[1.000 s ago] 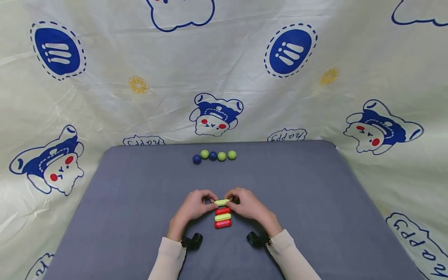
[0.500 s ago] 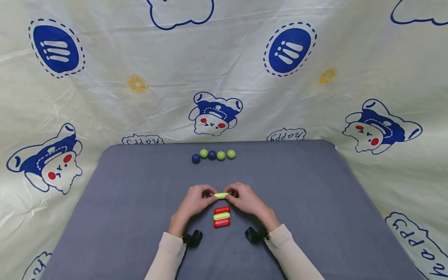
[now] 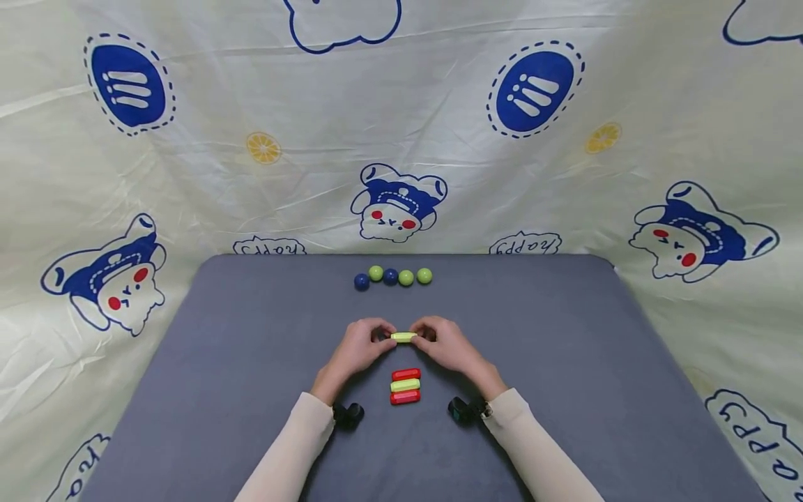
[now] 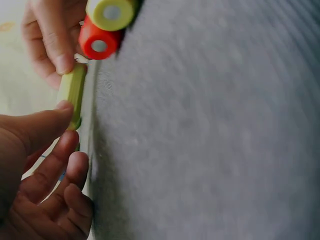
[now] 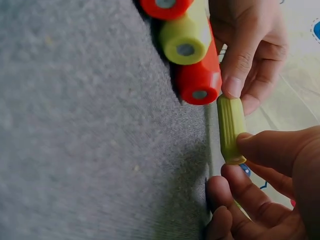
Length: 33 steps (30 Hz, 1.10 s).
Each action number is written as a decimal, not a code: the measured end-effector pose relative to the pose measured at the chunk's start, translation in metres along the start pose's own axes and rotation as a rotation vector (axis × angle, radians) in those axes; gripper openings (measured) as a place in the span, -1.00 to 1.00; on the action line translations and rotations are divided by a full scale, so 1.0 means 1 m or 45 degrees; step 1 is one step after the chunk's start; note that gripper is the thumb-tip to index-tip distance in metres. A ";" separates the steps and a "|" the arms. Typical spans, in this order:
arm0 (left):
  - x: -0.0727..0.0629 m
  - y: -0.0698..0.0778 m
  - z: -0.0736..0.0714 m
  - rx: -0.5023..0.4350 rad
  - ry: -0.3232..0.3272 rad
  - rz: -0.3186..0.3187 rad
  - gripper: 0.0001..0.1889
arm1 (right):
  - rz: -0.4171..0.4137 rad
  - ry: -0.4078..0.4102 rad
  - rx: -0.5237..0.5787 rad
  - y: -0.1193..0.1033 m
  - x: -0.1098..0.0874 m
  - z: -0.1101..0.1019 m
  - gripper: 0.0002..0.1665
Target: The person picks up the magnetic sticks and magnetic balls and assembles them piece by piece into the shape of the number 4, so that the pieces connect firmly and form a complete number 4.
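My left hand [image 3: 362, 344] and right hand [image 3: 447, 344] pinch opposite ends of one yellow-green magnetic stick [image 3: 403, 337] between thumb and fingers. In the right wrist view, this stick [image 5: 230, 129] shows grooved sides. On the near side of the hands, three more sticks lie side by side: a red one [image 3: 406, 374], a yellow-green one [image 3: 405, 385] and another red one [image 3: 405, 397]. Silver discs show in the ends of the row's sticks in both wrist views. A gap separates the held stick from this row.
Toward the table's far edge, several balls form an uneven row, with dark blue balls [image 3: 361, 282] and light green balls [image 3: 424, 276] among them. The grey cloth-covered table [image 3: 263, 390] stands before a printed white curtain [image 3: 314, 104].
Both hands have moved away from the body, carrying the yellow-green stick from right beside the row to a spot clearly apart from it. The other sticks and the balls stay put.
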State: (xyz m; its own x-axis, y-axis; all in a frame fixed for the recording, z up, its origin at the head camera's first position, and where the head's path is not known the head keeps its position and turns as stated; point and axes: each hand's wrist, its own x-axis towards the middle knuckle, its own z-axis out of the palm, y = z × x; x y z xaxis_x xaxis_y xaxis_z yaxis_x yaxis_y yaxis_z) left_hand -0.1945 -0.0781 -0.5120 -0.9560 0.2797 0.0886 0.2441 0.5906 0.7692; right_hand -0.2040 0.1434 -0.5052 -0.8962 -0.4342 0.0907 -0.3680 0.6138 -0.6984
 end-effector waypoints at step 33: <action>0.048 -0.010 -0.007 -0.045 0.011 -0.065 -0.86 | 0.119 0.008 0.093 0.018 0.042 -0.013 -0.80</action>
State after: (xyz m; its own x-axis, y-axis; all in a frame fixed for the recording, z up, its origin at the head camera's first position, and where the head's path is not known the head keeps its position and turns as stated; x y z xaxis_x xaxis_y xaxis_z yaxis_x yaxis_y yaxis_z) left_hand -0.2440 -0.0761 -0.5107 -0.9685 0.2433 0.0538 0.1890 0.5770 0.7945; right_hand -0.2520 0.1447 -0.5049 -0.9273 -0.3734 0.0271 -0.2643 0.6016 -0.7538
